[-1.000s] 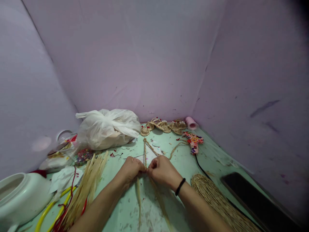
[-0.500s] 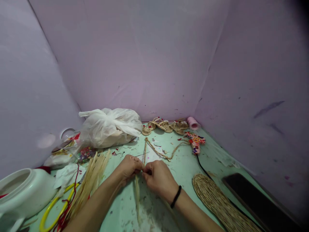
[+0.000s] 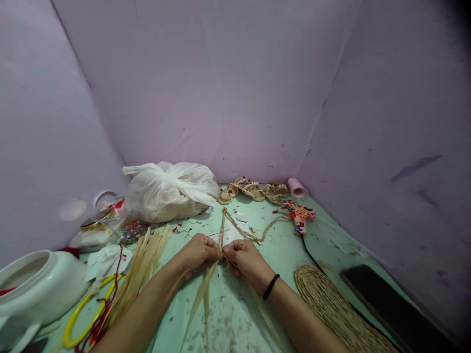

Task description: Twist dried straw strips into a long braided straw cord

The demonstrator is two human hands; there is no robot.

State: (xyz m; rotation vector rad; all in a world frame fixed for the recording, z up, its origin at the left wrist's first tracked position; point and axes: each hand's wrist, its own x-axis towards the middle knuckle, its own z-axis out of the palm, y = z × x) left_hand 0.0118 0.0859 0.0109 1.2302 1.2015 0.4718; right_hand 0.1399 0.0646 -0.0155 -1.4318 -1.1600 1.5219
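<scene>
Pale plant-fibre strands form a braided cord (image 3: 241,232) that runs over the table, bends sharply at its far end and comes back to my fingers. My left hand (image 3: 200,255) pinches the near end of the braid from the left. Close against it, my right hand (image 3: 245,260), with a black band at the wrist, pinches the braid and a strand from the right. Loose fibre strands (image 3: 203,296) hang below the pinch toward me, some spread apart. The fingers partly hide the point where the strands cross.
A bundle of dry fibres (image 3: 143,264), yellow-handled scissors (image 3: 69,328) and a white pot (image 3: 62,279) lie left. Behind are a white plastic bag (image 3: 171,191), small woven sandals (image 3: 253,190) and a pink spool (image 3: 296,188). Right: glue gun (image 3: 300,213), woven sole (image 3: 324,299), dark flat slab (image 3: 390,304).
My right hand has shifted slightly up and turned, its fingers now close to the braid's side. The loose strands below have spread apart. The view has moved slightly.
</scene>
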